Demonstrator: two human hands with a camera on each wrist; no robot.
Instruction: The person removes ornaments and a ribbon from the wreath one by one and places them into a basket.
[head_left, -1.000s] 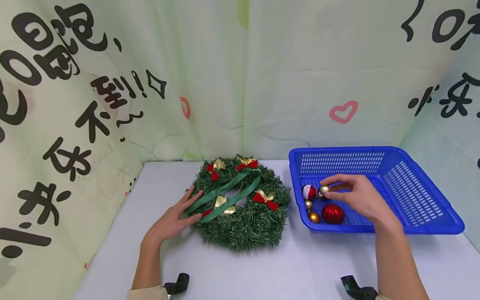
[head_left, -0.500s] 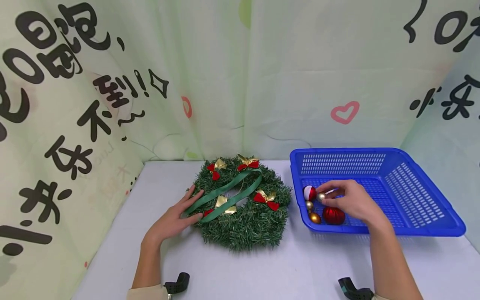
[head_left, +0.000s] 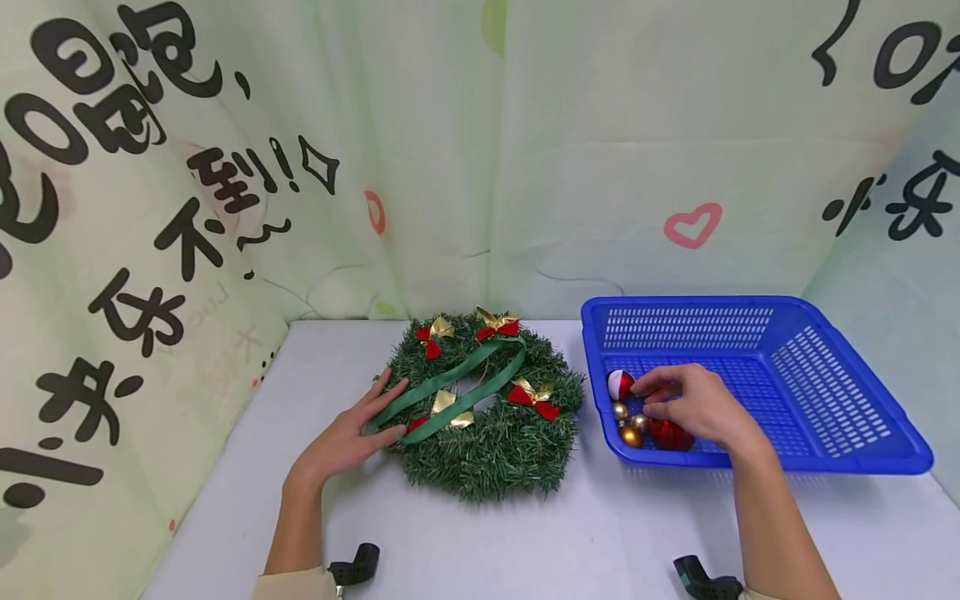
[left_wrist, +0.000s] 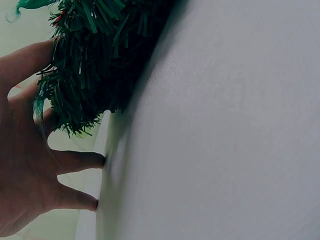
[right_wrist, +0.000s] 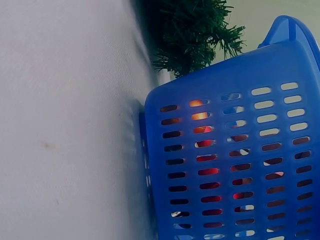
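Note:
A green wreath with red and gold bows lies on the table, a green ribbon looped across it. My left hand rests on its left edge, fingers spread; in the left wrist view two fingertips of the left hand reach the table. My right hand is inside the blue basket, its fingertips beside a red-and-white ball and nothing visible between them. Below lie a small pale gold ball, a larger gold ball and a red ornament, partly covered by the hand.
The basket's slotted wall fills much of the right wrist view, the ornaments showing through. Another small gold ball lies by its left wall. A printed curtain hangs behind the white table.
My right hand has shifted slightly left and nearer. The small pale gold ball it pinched now lies in the basket, let go; the red ornament has shifted a little right. My left hand stays put.

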